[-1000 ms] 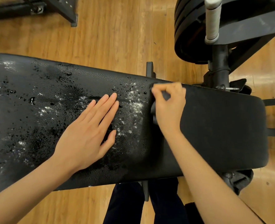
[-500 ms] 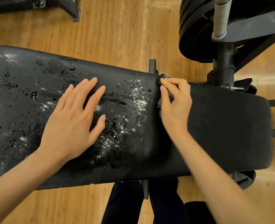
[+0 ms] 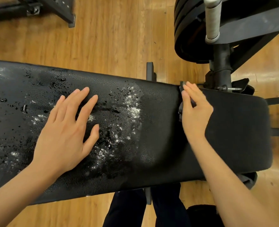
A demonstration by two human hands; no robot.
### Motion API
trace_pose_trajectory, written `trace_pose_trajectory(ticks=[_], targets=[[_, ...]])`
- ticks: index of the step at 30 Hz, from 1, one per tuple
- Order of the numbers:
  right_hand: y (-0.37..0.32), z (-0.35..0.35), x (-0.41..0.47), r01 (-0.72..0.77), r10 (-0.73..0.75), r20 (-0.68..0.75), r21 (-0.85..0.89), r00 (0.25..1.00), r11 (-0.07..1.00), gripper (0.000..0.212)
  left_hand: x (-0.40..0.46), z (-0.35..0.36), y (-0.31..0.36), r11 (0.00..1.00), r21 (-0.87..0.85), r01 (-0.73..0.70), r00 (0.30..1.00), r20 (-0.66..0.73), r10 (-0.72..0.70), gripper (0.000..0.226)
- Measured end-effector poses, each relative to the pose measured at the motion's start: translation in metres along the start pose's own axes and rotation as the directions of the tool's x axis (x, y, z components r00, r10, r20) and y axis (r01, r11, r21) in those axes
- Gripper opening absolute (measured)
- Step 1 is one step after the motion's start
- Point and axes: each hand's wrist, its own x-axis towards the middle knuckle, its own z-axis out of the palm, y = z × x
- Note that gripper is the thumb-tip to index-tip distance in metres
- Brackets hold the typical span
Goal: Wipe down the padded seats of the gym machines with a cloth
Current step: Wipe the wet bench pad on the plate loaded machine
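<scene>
Two black padded sections make up the bench under the person: a long black textured vinyl back pad [image 3: 135,153], beaded with liquid drops and streaked with white foamy residue, and a shorter, dry black seat pad [image 3: 237,128] to its right, the two meeting at a narrow gap. One stack of black weight plates [image 3: 189,30] stands on the wooden plank floor [image 3: 110,38] beyond the seat pad, with one grey-wrapped bar handle [image 3: 212,18] in front of it, and one black metal frame foot [image 3: 53,9] of another machine shows at the top left. One left hand [image 3: 66,131] lies flat on the wet back pad, fingers straight and spread and holding nothing; by my reading it braces the body while the other hand works. One right hand [image 3: 194,110] sits over the gap, its fingers curled and pinching one small dark grey cloth [image 3: 181,102], which is bunched along the seam, mostly hidden beneath the hand and partly tucked into the gap. It looks as though the cloth is being gathered or drawn along the seam before it meets the wet patch, most of which remains unwiped.
</scene>
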Motion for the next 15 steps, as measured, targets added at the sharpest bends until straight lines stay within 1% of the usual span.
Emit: trace_pose_trajectory(ticks=[1,2,3,4,6,8,11,13,15], targets=[[-0.006,0.007,0.0,-0.062,0.061,-0.068,-0.013,0.996,0.998,0.025,0.0,-0.001,0.0,1.0,0.0,0.006,1.0,-0.009,-0.006,0.066],[-0.018,0.023,0.003,-0.082,0.08,-0.104,-0.013,0.991,0.997,0.024,0.001,-0.001,0.0,1.0,0.003,0.009,1.0,-0.015,-0.009,0.066],[-0.031,0.04,0.007,-0.065,0.064,-0.087,-0.011,0.994,0.998,0.024,0.002,-0.001,0.0,1.0,0.011,0.006,1.0,-0.012,-0.006,0.066],[-0.043,0.052,0.01,-0.018,0.018,-0.052,-0.009,0.998,1.0,0.023,0.002,-0.001,0.001,1.0,0.015,0.002,1.0,-0.001,-0.002,0.065],[-0.054,0.062,0.012,0.067,-0.068,0.043,0.018,0.997,0.998,0.024,0.002,-0.001,0.002,1.0,0.016,0.012,1.0,0.01,-0.012,0.065],[-0.049,0.047,-0.014,0.101,-0.102,0.109,0.017,0.989,0.995,0.03,0.002,-0.002,0.002,1.0,0.031,0.006,1.0,0.021,-0.007,0.064],[-0.038,0.012,-0.08,0.119,-0.122,0.209,0.027,0.97,0.992,0.036,0.0,-0.003,0.002,0.999,0.033,0.008,1.0,0.023,-0.009,0.064],[-0.037,0.016,-0.072,0.131,-0.137,0.209,0.043,0.968,0.99,0.034,0.002,-0.003,0.001,0.999,0.038,0.007,1.0,0.023,-0.008,0.064],[-0.042,0.038,-0.031,0.112,-0.114,0.188,0.023,0.976,0.993,0.031,0.002,-0.003,0.001,0.999,0.048,0.004,0.999,0.033,-0.006,0.064]])
